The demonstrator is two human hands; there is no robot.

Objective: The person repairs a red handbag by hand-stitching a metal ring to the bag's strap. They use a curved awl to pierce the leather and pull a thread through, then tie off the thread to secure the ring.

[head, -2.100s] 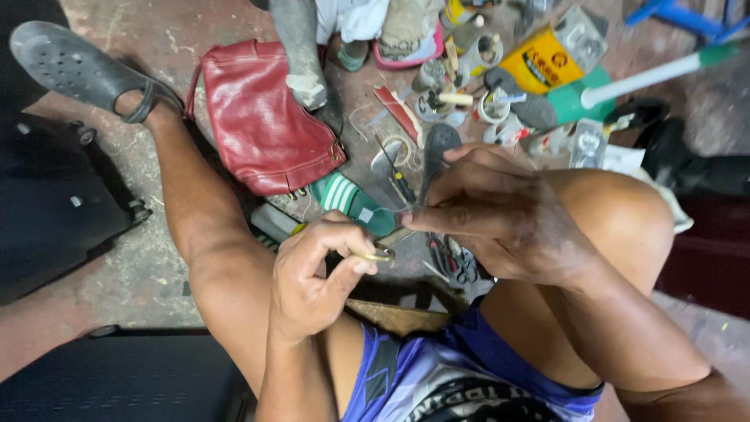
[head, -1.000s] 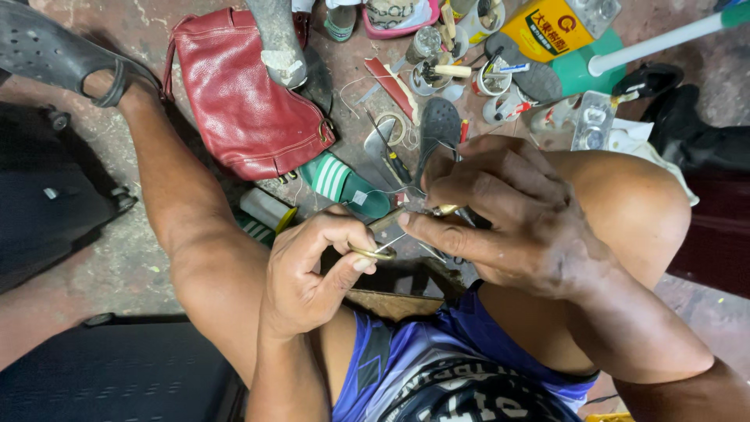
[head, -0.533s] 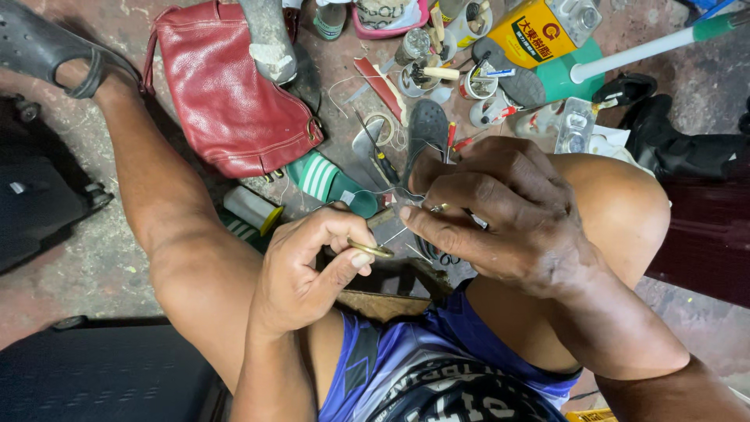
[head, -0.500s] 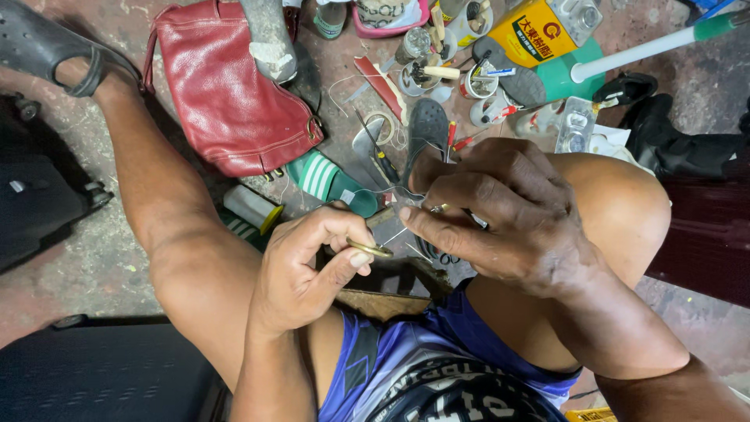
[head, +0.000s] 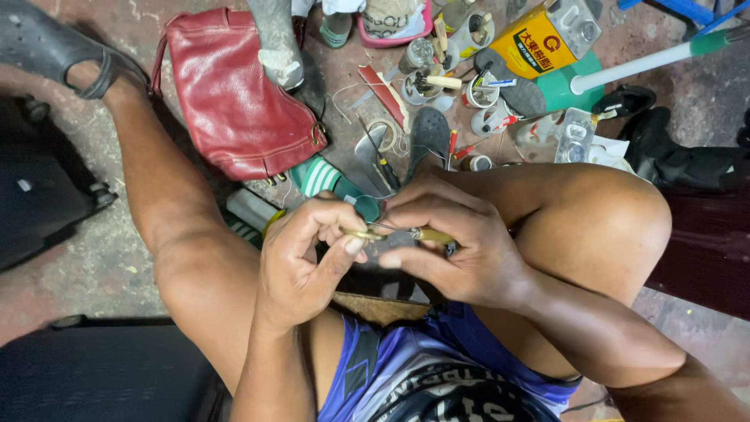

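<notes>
I sit low with both knees spread, hands meeting between them. My left hand point(head: 308, 254) pinches a small brass-coloured metal piece point(head: 361, 233) between thumb and fingers. My right hand point(head: 453, 242) grips a thin tool with a yellowish wooden handle point(head: 432, 235); its fine metal tip points left and touches the brass piece. Both hands hover above the floor, over a green striped item point(head: 320, 176). What the brass piece is cannot be made out.
A red leather handbag point(head: 234, 94) lies on the concrete floor ahead. Beyond it sit a yellow tin can point(head: 539, 43), several small pots and tools, a dark shoe sole point(head: 430, 137), a green-ended white pole point(head: 648, 59) and another person's foot point(head: 277, 39).
My hands have drawn closer together, and the tool's tip now meets the brass piece. The view has shifted slightly downward.
</notes>
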